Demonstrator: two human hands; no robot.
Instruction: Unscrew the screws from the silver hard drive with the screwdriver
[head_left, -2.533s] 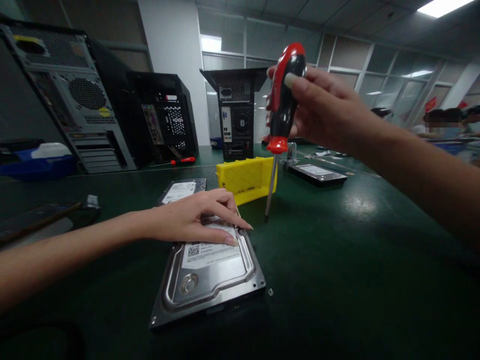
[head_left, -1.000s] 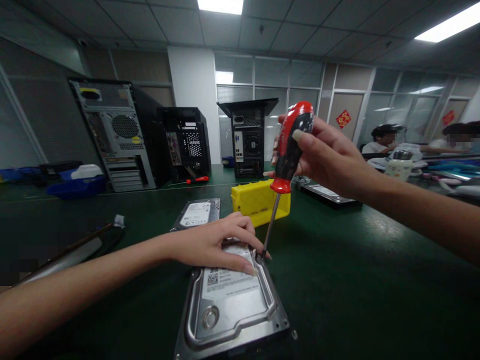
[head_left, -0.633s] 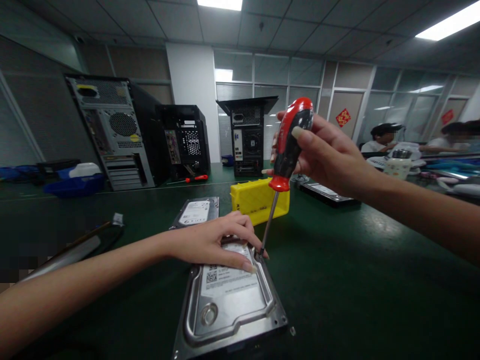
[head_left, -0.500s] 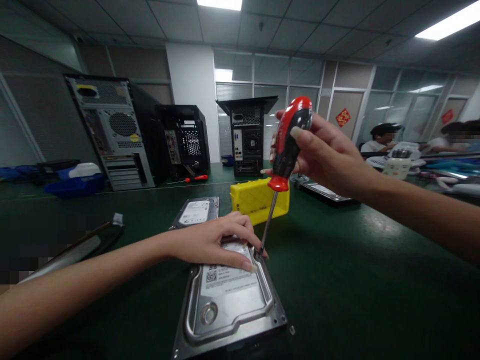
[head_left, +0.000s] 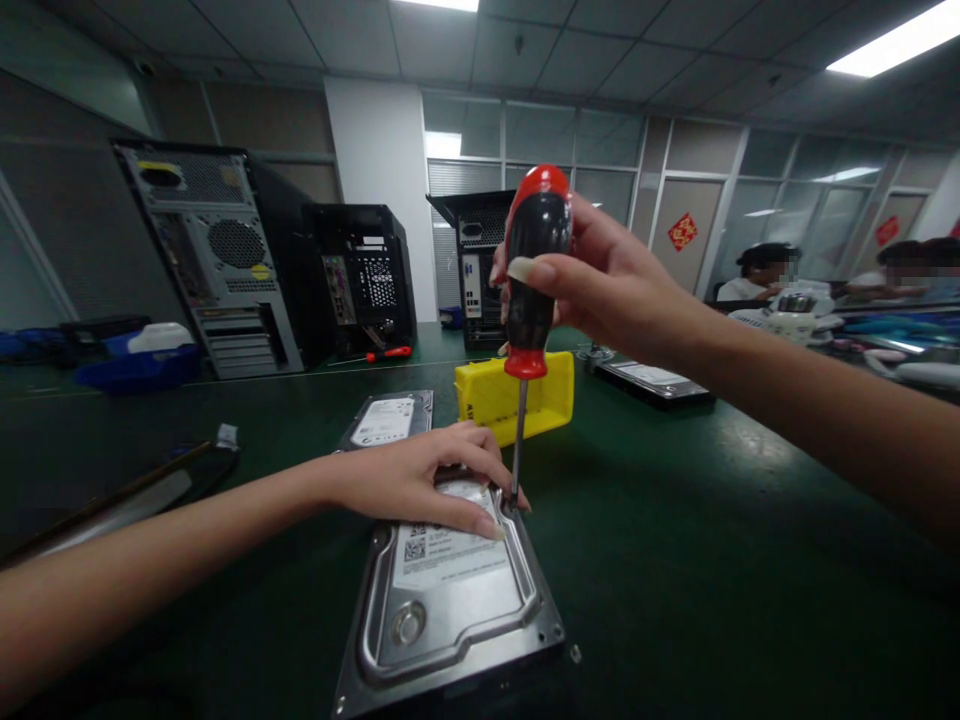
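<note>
A silver hard drive point(head_left: 465, 610) with a white label lies on the green table in front of me. My left hand point(head_left: 420, 480) rests across its far end, thumb flat on the label and fingers reaching to the right edge, holding it down. My right hand point(head_left: 592, 270) is wrapped round the red and black handle of a screwdriver point(head_left: 538, 250). The screwdriver stands nearly upright, its tip at the drive's far right corner beside my left fingertips. Whatever sits under the tip is too small to make out. A tiny metal piece point(head_left: 575, 653) lies by the drive's near right corner.
Behind my hands stands a yellow bin point(head_left: 551, 390). Another hard drive point(head_left: 386, 420) lies left of it, and one more point(head_left: 649, 380) to the right. Computer cases point(head_left: 217, 260) line the back, with a red screwdriver point(head_left: 390, 354) before them. People sit at the far right.
The screwdriver handle has swung left and turned in my right hand, so the shaft is more upright. Its tip stays at the same corner, and my left hand keeps its place on the drive.
</note>
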